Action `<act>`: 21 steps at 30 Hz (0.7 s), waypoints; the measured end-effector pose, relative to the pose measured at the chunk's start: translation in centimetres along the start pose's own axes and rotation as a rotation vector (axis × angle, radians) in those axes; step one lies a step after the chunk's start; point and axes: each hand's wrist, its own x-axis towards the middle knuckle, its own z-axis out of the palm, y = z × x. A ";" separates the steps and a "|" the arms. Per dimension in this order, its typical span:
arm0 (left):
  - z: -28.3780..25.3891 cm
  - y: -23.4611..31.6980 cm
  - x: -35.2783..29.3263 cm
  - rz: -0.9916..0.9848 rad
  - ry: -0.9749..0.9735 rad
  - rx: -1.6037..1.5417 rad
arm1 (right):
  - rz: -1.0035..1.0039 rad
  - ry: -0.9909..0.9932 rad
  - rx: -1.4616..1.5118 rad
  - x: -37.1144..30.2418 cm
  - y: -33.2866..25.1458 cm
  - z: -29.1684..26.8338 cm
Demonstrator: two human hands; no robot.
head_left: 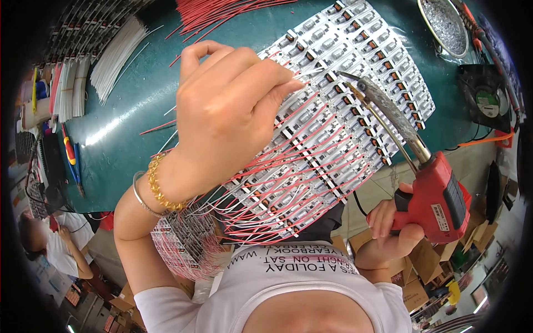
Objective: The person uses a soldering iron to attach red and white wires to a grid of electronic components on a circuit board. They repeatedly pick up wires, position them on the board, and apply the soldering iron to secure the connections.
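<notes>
A large white panel of small circuit boards [383, 61] lies slantwise across the table and over its near edge. Many thin red and white wires run off the boards toward the lower left. My left hand [230, 105] hovers over the panel's left part, thumb and forefinger pinched on a white wire [312, 72] that reaches toward a board. In my right hand [391, 219] is a red pistol-shaped soldering gun [442, 194]. Its tip and the thin feed tube beside it point at the boards, near the wire's end. Whether the tip touches a board I cannot tell.
Loose red wires [222, 14] and white wire bundles [119, 58] lie on the green mat [111, 150]. A tweezer-like blue tool and red-yellow screwdriver [69, 150] rest at left. A round metal tin [442, 25] and black fan [486, 97] stand at right. Another person [66, 238] sits at lower left.
</notes>
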 end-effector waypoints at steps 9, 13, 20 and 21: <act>0.5 1.7 -0.8 -0.214 -0.186 -0.111 | -0.038 0.059 -0.112 -0.5 0.1 0.7; 0.7 1.7 -0.9 -0.210 -0.182 -0.097 | -0.006 0.072 -0.151 -0.6 0.3 0.7; 1.0 1.5 -1.1 -0.177 -0.157 -0.076 | -0.022 0.029 -0.154 -0.2 0.1 1.0; 1.1 1.5 -1.2 -0.170 -0.149 -0.075 | -0.020 0.031 -0.157 -0.2 0.1 1.0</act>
